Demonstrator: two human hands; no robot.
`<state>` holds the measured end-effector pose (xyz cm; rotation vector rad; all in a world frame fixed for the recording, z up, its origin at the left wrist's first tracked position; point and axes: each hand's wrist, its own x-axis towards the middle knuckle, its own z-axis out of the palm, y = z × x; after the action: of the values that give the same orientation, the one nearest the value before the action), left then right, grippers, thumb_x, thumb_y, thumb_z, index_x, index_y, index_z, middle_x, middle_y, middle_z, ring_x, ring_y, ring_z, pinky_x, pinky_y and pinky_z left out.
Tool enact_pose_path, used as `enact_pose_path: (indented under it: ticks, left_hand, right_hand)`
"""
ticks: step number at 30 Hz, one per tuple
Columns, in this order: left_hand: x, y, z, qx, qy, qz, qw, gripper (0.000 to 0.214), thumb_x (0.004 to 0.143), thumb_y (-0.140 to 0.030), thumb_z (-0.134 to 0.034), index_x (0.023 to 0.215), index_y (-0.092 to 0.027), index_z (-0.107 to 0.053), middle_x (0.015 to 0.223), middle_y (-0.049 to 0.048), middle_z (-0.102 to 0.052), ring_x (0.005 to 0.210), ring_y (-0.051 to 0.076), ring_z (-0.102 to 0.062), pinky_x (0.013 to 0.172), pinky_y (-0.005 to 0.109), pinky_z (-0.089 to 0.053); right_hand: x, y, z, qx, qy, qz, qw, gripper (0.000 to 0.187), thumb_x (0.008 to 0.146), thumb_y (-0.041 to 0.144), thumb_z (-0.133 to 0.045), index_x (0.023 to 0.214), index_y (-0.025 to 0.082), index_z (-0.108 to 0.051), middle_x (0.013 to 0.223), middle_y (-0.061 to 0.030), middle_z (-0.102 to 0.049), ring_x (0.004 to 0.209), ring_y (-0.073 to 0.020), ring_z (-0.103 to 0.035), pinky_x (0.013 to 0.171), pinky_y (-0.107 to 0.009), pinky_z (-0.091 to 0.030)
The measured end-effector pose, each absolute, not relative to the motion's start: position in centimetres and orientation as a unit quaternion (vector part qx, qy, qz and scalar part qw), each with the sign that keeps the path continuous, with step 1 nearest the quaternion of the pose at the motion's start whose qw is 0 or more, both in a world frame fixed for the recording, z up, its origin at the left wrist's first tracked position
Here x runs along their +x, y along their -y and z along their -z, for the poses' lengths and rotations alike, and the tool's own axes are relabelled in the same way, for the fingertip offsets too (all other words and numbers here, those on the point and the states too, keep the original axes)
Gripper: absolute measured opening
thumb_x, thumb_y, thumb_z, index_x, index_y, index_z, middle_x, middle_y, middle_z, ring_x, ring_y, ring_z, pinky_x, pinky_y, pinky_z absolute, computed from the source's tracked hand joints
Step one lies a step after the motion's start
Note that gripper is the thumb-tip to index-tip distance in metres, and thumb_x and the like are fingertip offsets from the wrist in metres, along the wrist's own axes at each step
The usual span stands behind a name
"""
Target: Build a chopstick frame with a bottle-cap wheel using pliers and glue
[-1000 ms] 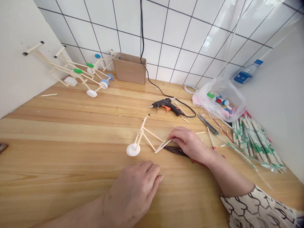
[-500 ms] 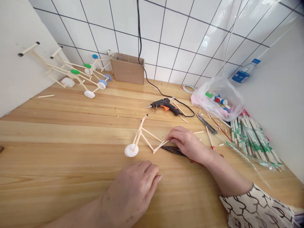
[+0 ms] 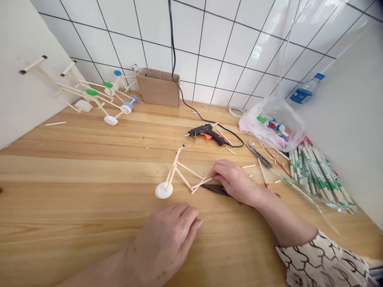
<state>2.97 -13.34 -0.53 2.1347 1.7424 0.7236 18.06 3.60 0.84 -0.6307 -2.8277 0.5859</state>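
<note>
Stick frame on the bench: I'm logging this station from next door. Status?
Right hand at the end of the stick frame; dark blade beneath the palm. Left hand flat on the wooden bench, apart from the frame.

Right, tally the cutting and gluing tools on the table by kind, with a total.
Hot glue gun: 1
Scissors: 1
Dark pointed blade, partly under the right hand, its full shape hidden: 1
Total: 3
</note>
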Motion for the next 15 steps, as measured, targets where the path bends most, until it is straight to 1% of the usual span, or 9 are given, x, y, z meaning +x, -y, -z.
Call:
enact_pose_path:
  ticks: [10,12,15]
  left_hand:
    - [2.9,13.4,0.6,0.745,-0.604,-0.242,0.148,0.025,0.092,-0.016,-0.036,0.076,-0.02,-0.055,0.068,-0.0002,-0.061,0.061,0.015,-0.059,0.055,0.025,-0.043]
    - [2.8,13.5,0.8,0.745,-0.603,-0.247,0.143,0.025,0.092,-0.017,-0.036,0.077,-0.02,-0.055,0.068,-0.0003,-0.061,0.061,0.015,-0.059,0.056,0.025,-0.044]
    - [2.6,13.5,1.1,0.752,-0.592,-0.258,0.133,0.025,0.093,-0.018,-0.036,0.078,-0.021,-0.055,0.068,-0.0007,-0.061,0.06,0.014,-0.059,0.055,0.025,-0.044]
  right_hand:
    - [18.3,-3.4,-1.3,-0.22,0.954,-0.186,0.079,0.022,0.08,-0.002,-0.043,0.076,0.016,-0.055,0.08,-0.0056,-0.057,0.077,-0.0168,-0.049,0.071,-0.029,-0.041]
    - [18.6,-3.4,-2.1,-0.231,0.95,-0.188,0.094,0.022,0.079,-0.001,-0.044,0.075,0.017,-0.054,0.078,-0.0045,-0.057,0.075,-0.0163,-0.049,0.07,-0.028,-0.041]
    - [19.9,-4.0,-3.9,-0.257,0.94,-0.175,0.139,0.022,0.079,0.001,-0.043,0.071,0.019,-0.051,0.072,-0.0015,-0.055,0.068,-0.0142,-0.048,0.065,-0.025,-0.04]
